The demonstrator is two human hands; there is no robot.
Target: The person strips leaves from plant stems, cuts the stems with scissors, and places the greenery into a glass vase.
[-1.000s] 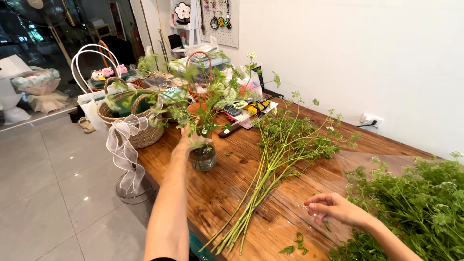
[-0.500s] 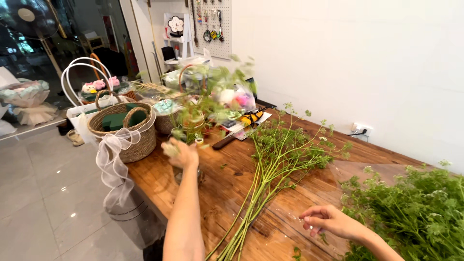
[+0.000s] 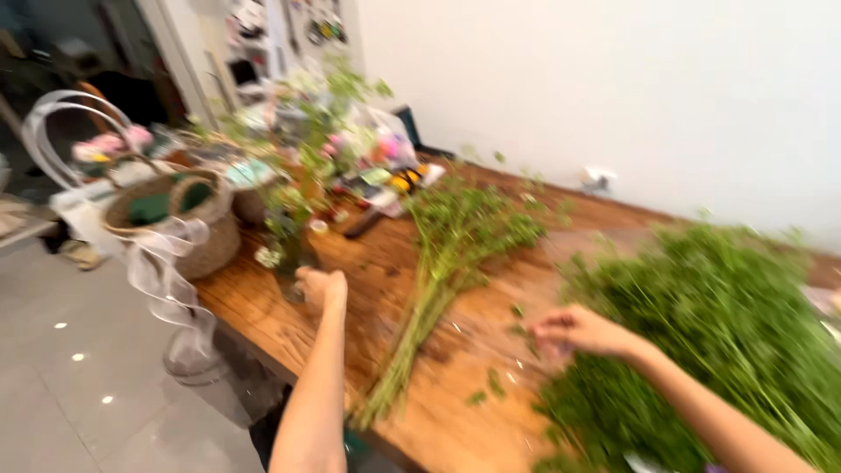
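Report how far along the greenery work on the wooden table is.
Done: one bundle of cut stems lies laid out on the wooden table. In hand: the left hand is closed at the small vase of sprigs; the right hand reaches at the edge of the big green pile. Left: that pile looks largely unsorted, and loose leaves lie scattered. The picture is blurred.

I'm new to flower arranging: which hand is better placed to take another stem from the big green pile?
Probably the right hand: it hovers at the edge of the green pile. The left hand is across the table, at the vase.
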